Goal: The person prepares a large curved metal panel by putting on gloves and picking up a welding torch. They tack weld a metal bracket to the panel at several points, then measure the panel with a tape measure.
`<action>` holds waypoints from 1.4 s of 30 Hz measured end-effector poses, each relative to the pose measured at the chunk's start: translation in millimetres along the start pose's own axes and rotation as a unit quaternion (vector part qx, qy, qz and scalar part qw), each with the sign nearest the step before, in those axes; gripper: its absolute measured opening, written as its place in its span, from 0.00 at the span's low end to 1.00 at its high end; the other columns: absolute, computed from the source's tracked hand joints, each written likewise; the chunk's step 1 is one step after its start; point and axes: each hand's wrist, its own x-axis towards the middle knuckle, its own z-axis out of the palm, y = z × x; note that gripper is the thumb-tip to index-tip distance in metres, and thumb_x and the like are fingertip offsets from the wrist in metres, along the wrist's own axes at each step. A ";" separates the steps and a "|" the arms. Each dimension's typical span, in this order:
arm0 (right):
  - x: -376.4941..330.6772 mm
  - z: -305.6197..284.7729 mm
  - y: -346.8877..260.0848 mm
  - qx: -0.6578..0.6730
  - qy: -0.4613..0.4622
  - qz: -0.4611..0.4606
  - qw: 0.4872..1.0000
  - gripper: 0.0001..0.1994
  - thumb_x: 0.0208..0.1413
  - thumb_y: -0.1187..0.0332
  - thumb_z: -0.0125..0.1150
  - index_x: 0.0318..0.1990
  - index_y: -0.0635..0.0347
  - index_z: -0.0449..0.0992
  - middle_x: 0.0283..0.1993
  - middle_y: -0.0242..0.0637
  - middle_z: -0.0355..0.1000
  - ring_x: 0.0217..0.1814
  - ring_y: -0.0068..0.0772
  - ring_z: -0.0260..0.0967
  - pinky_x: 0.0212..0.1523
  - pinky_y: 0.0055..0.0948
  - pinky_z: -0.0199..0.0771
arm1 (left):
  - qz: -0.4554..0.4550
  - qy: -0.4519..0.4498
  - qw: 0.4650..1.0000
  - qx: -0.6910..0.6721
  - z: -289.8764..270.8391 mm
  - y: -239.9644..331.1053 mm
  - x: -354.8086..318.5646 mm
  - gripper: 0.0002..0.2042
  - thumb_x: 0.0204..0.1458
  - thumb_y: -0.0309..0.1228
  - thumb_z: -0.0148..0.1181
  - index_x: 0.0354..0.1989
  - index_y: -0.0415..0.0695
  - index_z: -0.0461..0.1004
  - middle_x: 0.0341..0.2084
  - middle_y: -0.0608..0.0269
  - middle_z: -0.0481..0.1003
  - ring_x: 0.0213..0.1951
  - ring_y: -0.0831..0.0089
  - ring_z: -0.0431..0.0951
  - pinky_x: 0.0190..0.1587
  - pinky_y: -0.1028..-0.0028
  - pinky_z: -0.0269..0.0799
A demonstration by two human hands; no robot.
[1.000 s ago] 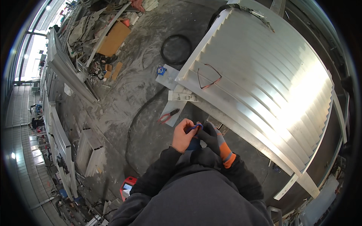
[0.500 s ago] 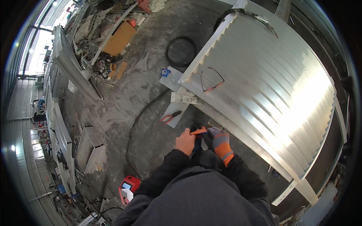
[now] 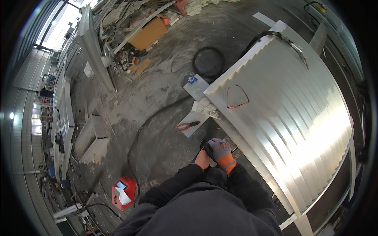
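Note:
In front of my body both hands meet, low over the grey floor. My left hand (image 3: pixel 202 159) is bare, and its fingers are hidden under the other hand. My right hand (image 3: pixel 219 150) wears a grey and orange work glove with dark fingertips. Its fingers are curled over the left hand's finger side; what they grip, if anything, is hidden. Beyond the hands, pliers (image 3: pixel 187 126) with red handles lie on a pale metal plate (image 3: pixel 195 117). Glasses (image 3: pixel 238 103) with thin dark-red frames rest on the big ribbed metal panel (image 3: pixel 271 106) to the right.
A black cable coil (image 3: pixel 208 62) lies on the floor beyond the plates. At the lower left stands a red machine (image 3: pixel 124 192) with a small screen. Scrap and cardboard (image 3: pixel 148 34) are heaped at the far left. Metal profiles (image 3: pixel 92 139) lie at left.
The view has turned, shifting the panel and pliers rightward and down. An orange item seen between my hands earlier no longer shows. My right hand now covers more of the left.

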 end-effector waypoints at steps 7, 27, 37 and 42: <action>-13.5 51.6 -54.1 0.048 -0.120 -0.068 0.989 0.08 0.61 0.61 0.60 0.41 0.53 0.77 0.38 0.42 0.75 0.46 0.50 0.76 0.45 0.46 0.76 | 0.036 -0.028 0.848 -0.528 -74.2 -50.4 24.8 0.29 0.71 0.48 0.48 0.73 0.43 0.63 0.66 0.55 0.72 0.66 0.61 0.71 0.67 0.63 0.67; 193.2 215.1 -250.3 0.097 -0.248 -0.130 0.955 0.09 0.61 0.66 0.57 0.46 0.53 0.77 0.46 0.40 0.75 0.52 0.48 0.75 0.52 0.43 0.75 | -0.034 0.085 0.764 -0.639 -313.7 -254.5 32.3 0.27 0.65 0.46 0.60 0.67 0.44 0.70 0.62 0.54 0.74 0.63 0.58 0.74 0.62 0.57 0.70; 203.9 131.0 51.3 -0.200 0.284 0.506 0.790 0.26 0.62 0.64 0.63 0.67 0.52 0.68 0.65 0.57 0.66 0.56 0.59 0.75 0.50 0.53 0.78 | -0.049 0.034 0.920 -0.388 -397.7 -314.2 83.4 0.25 0.67 0.42 0.59 0.67 0.40 0.69 0.57 0.46 0.77 0.57 0.55 0.78 0.58 0.59 0.76; 203.3 96.9 135.8 -0.220 0.235 0.633 0.704 0.15 0.62 0.64 0.59 0.55 0.49 0.75 0.60 0.48 0.71 0.51 0.60 0.77 0.49 0.54 0.77 | -0.125 -0.007 0.888 -0.443 -472.8 -294.2 127.8 0.19 0.70 0.40 0.56 0.61 0.39 0.74 0.46 0.53 0.82 0.46 0.65 0.83 0.48 0.67 0.80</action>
